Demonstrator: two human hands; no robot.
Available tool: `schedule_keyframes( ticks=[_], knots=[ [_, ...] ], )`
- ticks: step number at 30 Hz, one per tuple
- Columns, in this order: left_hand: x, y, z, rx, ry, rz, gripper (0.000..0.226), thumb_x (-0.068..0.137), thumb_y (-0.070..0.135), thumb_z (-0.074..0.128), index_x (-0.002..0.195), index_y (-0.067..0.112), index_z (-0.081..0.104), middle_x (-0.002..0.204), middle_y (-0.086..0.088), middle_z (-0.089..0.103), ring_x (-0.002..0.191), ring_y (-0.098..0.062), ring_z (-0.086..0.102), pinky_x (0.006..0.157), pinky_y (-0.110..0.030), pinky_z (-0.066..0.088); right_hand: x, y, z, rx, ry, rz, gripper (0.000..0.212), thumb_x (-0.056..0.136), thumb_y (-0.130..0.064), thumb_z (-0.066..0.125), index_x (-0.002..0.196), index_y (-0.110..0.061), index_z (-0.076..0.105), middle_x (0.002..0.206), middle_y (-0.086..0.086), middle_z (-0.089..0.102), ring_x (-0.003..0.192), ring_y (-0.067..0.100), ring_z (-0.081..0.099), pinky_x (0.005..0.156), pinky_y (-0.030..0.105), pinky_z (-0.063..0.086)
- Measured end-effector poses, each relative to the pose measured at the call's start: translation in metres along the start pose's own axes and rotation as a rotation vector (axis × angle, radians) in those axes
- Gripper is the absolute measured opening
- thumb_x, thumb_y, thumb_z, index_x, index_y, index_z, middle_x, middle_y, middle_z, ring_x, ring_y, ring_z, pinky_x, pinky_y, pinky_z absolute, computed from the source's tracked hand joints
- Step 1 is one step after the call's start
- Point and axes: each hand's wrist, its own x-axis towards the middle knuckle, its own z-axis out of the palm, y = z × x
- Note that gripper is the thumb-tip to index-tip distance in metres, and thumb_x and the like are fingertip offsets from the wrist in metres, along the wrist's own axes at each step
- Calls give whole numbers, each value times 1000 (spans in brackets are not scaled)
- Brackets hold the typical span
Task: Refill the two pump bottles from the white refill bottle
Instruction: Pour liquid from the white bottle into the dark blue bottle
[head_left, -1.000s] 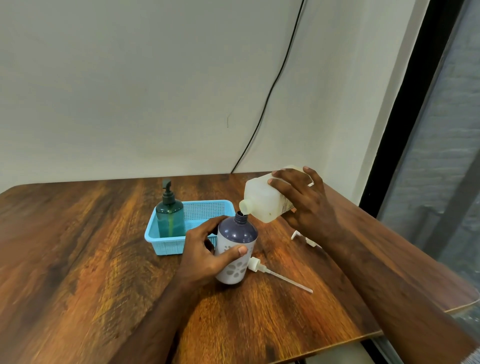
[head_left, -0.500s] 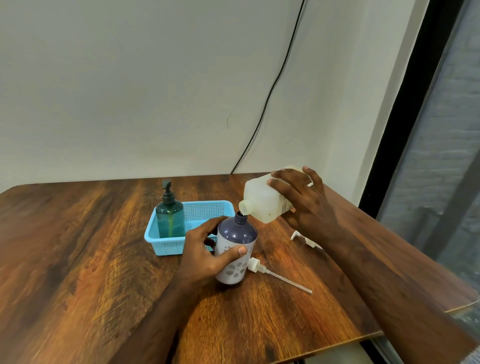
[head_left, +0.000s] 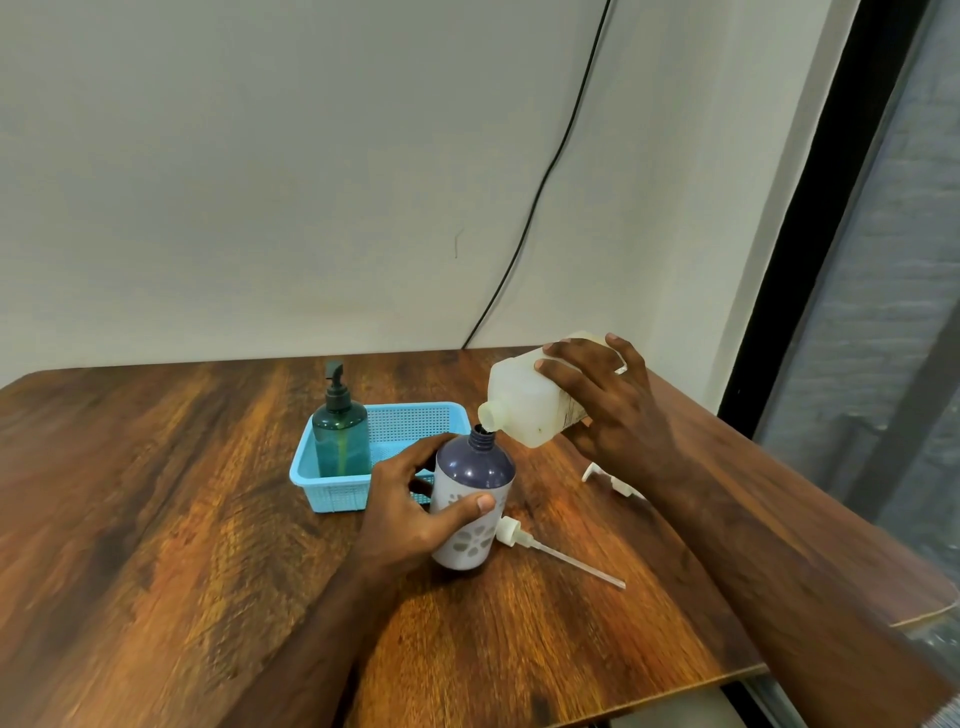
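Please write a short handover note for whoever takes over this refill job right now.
Left hand: steadying the upright purple pump bottle with flower print, its pump off.
Right hand: tilting the white plastic refill bottle, spout at the purple bottle's open neck.
White pump with long tube lies on the wooden table.
Green pump bottle, pump on, stands in the blue plastic basket.
Left: finish pouring, refit pump; green bottle's fill state unclear.

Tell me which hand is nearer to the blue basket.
Left. The left hand, gripping the purple bottle, sits right against the blue basket. The right hand holds the white refill bottle farther off to the right.
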Motion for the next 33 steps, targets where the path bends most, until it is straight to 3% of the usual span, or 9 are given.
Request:
schedule_keyframes(
  ticks=[14,24,29,33],
  knots=[
    [0,0,1,-5,2,-3,55,61,56,77,112,43,59,105,25,70,101,2,64,75,-9,49,0,-1,-2,-3,8,2,68,77,-30,75,135,-22,42,139,14,58,128,35,54,110,65,30],
    [0,1,0,2,-6,-9,54,62,56,76,111,45,58,106,37,65,101,7,63,75,-6,48,2,-3,-4,15,-24,15,55,85,-45,54,135,-23,42,138,14,59,127,36,55,109,65,30],
    [0,2,-1,6,0,8,51,62,54,77,109,46,58,107,36,65,101,5,64,74,-9,49,1,-1,-2,-3,8,1,62,80,-33,70,134,-22,42,137,13,59,127,35,56,108,65,31],
    [0,2,0,12,1,9,50,62,53,77,108,47,58,106,38,65,100,6,63,74,-8,49,1,-1,-2,1,5,1,62,80,-33,69,134,-23,43,137,13,59,127,35,56,109,64,30]
  ],
)
